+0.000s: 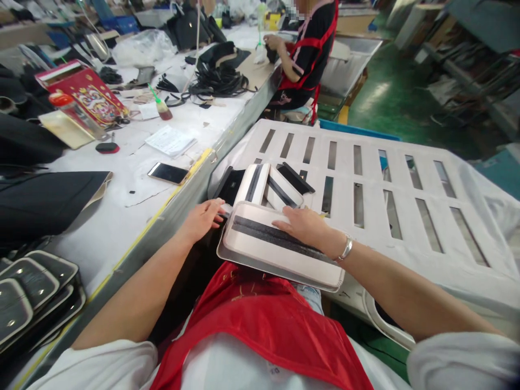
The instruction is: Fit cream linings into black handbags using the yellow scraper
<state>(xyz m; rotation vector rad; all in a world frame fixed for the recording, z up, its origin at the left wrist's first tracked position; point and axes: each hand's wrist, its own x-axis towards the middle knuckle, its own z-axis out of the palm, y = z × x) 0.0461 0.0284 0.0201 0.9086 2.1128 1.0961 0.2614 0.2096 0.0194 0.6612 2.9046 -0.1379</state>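
Note:
A beige rounded panel (264, 254) with a black strip down its middle rests over my lap. My right hand (304, 225) lies flat on its top, fingers stretched out. At the panel's left edge my left hand (203, 216) has its fingers curled against the rim. Just beyond the panel, two similar beige pieces (266, 187) lean against each other, with black pieces (296, 179) beside them, all on a white slatted plastic surface (365, 162).
A long worktable (134, 216) on the left holds a phone (167, 173), papers, a red box (87, 95) and black parts. Dark trays (28, 287) are stacked at lower left. Another person in a red apron (309, 49) sits farther along.

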